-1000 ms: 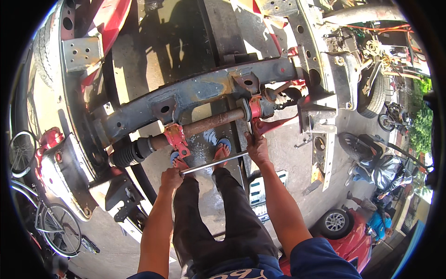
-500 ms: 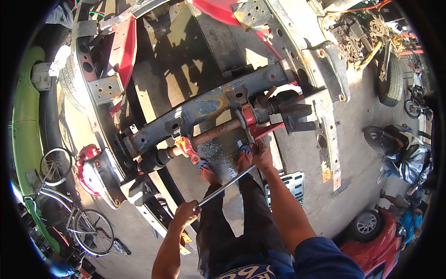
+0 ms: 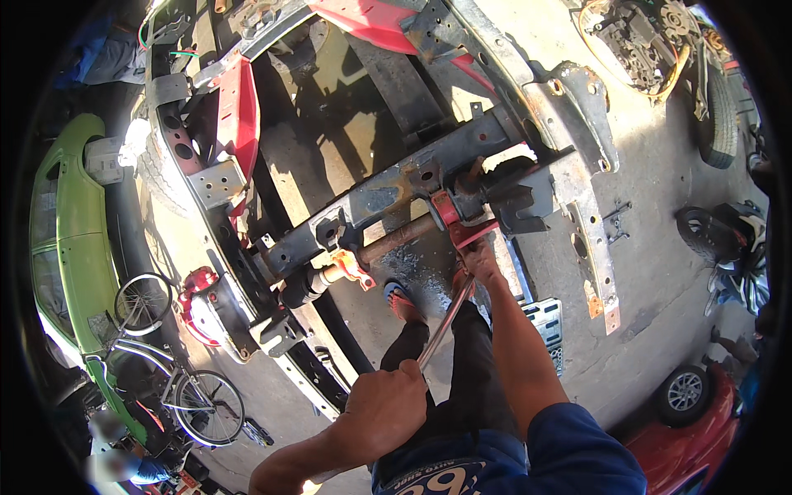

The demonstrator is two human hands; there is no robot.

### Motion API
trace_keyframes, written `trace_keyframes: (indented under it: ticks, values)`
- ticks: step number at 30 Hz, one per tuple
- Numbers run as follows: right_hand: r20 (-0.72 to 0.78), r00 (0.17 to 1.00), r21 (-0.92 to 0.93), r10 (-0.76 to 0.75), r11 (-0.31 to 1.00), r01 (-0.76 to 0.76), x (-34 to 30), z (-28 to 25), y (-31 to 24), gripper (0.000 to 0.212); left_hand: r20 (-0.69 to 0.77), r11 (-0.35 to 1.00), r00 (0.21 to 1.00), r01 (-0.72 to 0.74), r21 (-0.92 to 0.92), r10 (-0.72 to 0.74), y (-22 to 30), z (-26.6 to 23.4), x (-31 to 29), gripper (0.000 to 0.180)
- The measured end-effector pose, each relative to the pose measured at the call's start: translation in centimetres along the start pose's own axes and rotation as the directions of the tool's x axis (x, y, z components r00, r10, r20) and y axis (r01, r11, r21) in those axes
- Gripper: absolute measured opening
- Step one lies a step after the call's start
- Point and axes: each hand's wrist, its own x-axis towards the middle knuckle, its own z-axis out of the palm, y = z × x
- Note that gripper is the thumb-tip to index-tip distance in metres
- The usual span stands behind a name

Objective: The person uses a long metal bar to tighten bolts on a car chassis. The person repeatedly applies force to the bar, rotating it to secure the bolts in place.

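In my left hand (image 3: pixel 384 412), low and near my body, is the near end of a long steel bar (image 3: pixel 444 326), the fingers wrapped round it. My right hand (image 3: pixel 481 262) grips its far end just below a red bracket (image 3: pixel 472 233); the fingers hide how the bar meets that bracket. The bracket sits on a rusty steering rack tube (image 3: pixel 400 239), which runs along a dark crossmember (image 3: pixel 371 194) of a vehicle frame. Farther left on the tube is an orange-red bracket (image 3: pixel 353 269). A black rubber boot (image 3: pixel 304 286) covers the tube's left end.
My sandalled foot (image 3: pixel 403 301) stands inside the frame. A perforated grey plate (image 3: pixel 544 323) lies right of my legs. Frame rails extend on both sides. Around are a bicycle (image 3: pixel 206 404), a green car (image 3: pixel 73 239), a motorcycle (image 3: pixel 730 247), a red car (image 3: pixel 685 429) and a loose tyre (image 3: pixel 719 124).
The bar has swung steeper, its near end closer to my body. My left hand has come nearer and to the right with it. My right hand stays by the red bracket. The view has shifted.
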Motion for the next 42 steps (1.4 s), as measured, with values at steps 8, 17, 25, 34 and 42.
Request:
trace_keyframes:
  ticks: [8,17,25,34,42]
  values:
    - [-0.034,0.945,0.149,-0.326,0.933,0.327,2.8,0.3,3.9,0.023,-0.170,0.966,0.951,0.259,-0.024,-0.259,-12.9,7.9,5.2,0.020]
    - [-0.005,0.961,-0.330,-0.278,0.907,0.260,1.3,-0.6,3.1,0.018,-0.079,0.970,0.967,0.243,-0.015,-0.243,-17.8,10.8,10.6,0.024]
    - [-0.183,0.964,-0.410,-0.193,0.906,0.103,0.3,1.2,1.2,0.033,-0.245,0.976,0.951,0.154,-0.157,-0.189,-19.3,13.0,11.3,0.022]
    - [-0.259,0.962,-0.394,-0.081,0.919,-0.029,-1.1,1.6,-0.2,0.030,-0.272,0.986,0.956,0.070,-0.149,-0.109,-22.5,16.3,13.9,0.019]
    - [-0.292,0.941,-0.493,-0.173,0.870,0.007,-0.5,1.3,1.2,0.028,-0.162,0.974,0.978,0.097,-0.203,-0.131,-24.5,18.4,17.3,0.025]
